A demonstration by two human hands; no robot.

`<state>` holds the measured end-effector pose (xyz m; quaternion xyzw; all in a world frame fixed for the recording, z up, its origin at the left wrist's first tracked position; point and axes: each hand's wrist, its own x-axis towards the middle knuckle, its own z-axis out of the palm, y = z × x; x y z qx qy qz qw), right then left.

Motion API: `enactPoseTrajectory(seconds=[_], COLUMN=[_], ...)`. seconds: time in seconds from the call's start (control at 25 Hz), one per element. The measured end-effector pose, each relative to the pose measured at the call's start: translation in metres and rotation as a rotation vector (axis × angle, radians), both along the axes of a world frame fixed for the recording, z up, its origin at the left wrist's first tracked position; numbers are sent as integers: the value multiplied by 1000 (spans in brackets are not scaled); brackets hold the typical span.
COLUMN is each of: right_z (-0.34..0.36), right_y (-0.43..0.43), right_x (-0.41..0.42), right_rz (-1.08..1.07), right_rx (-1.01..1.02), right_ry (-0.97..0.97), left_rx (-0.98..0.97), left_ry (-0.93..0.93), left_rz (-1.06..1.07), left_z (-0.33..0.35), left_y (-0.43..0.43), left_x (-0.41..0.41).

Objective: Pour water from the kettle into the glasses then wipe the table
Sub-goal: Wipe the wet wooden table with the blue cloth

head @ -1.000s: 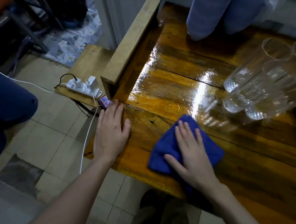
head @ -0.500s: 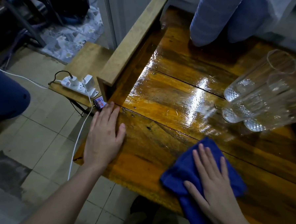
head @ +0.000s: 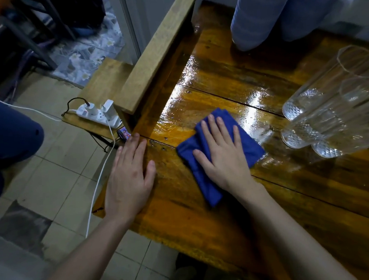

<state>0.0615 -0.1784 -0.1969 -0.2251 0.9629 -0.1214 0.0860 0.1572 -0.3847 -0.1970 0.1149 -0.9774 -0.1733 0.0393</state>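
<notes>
A folded blue cloth (head: 248, 143) lies on the wet, glossy wooden table (head: 219, 88). My right hand (head: 221, 155) presses flat on the cloth with fingers spread. My left hand (head: 128, 175) rests flat and open on the table's left edge, holding nothing. Three tall clear glasses (head: 331, 110) with patterned bases stand together at the right. No kettle is in view.
A wooden rail (head: 153, 53) runs along the table's left side. A white power strip (head: 96, 112) with cables sits on a low shelf to the left, a small device (head: 123, 133) beside it. Blue fabric (head: 258, 18) rests at the table's far end. A knee in blue (head: 10, 132) is at left.
My right hand slid the cloth toward the table's near edge, then pushed it forward and left to the middle of the table. My left hand stayed planted on the edge.
</notes>
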Motion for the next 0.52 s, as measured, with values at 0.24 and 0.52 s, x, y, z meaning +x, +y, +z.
enactPoseTrajectory(seconds=[0.24,0.52], right_z=[9,9], right_y=[-23,93], right_x=[29,84], right_rz=[326,23], right_rx=[-100,11], right_ry=[-72,-78], left_rx=[16,13], left_ry=[-7,-15], left_rz=[-5,9], left_z=[1,6], left_y=[0,4], left_x=[0,0])
